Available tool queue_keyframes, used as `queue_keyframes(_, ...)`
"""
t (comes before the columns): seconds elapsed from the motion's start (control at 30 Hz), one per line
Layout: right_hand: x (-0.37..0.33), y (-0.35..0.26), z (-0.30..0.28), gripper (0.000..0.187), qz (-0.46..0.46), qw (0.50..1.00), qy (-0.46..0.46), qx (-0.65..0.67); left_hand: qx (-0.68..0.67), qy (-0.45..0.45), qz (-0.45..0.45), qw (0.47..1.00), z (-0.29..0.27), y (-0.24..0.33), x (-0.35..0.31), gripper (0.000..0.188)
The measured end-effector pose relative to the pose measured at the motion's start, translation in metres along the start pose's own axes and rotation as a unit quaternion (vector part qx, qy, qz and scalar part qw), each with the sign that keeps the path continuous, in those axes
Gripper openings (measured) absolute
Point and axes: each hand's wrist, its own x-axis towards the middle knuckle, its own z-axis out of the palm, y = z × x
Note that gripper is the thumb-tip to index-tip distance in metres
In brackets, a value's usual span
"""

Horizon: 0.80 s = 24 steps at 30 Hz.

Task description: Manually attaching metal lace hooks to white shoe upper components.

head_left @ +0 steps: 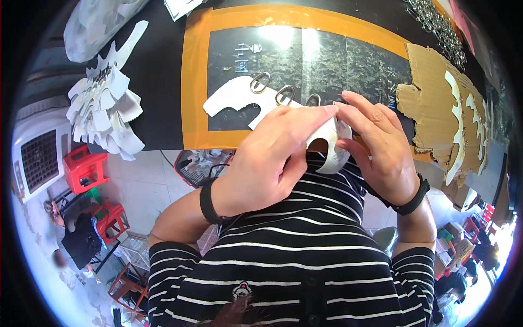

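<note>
A white, wavy-edged strip (231,97) lies over the near part of the board, and its near end curls up between my hands. My left hand (264,158) is closed on this strip, thumb and fingertips pressed at its upper edge. From the other side my right hand (384,147) pinches the curled end, its thumb on the white surface and its other fingers arched above. Oval metal rings (260,82) sit in a row along the strip's far edge, the nearest partly behind my left hand. Whatever lies between the meeting fingertips is too small to make out.
Orange tape (195,76) frames the dark, glossy board. To the left are a heap of similar white pieces (106,103) and a plastic bag (101,27). Torn cardboard (427,103) bearing white strips lies right, below piled metal rings (436,27). Red stools (87,169) stand on the floor.
</note>
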Motion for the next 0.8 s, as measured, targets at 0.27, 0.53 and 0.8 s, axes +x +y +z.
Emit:
queue_keyframes(0.27, -0.009, 0.020, 0.013, 0.029, 0.071, 0.961, 0.100, 0.246, 0.273, 0.034, 0.053, 0.960, -0.039, 0.002, -0.015, 0.037)
queue_keyframes(0.53, 0.003, 0.020, 0.000, 0.025, 0.021, 0.992, 0.050, 0.114, 0.306, -0.018, 0.058, 0.950, -0.012, 0.005, -0.016, 0.033)
queue_keyframes(0.8, 0.035, 0.031, 0.015, 0.016, 0.056, 0.995, 0.073, 0.051, 0.286, -0.026, 0.006, 0.958, -0.003, 0.013, -0.014, 0.022)
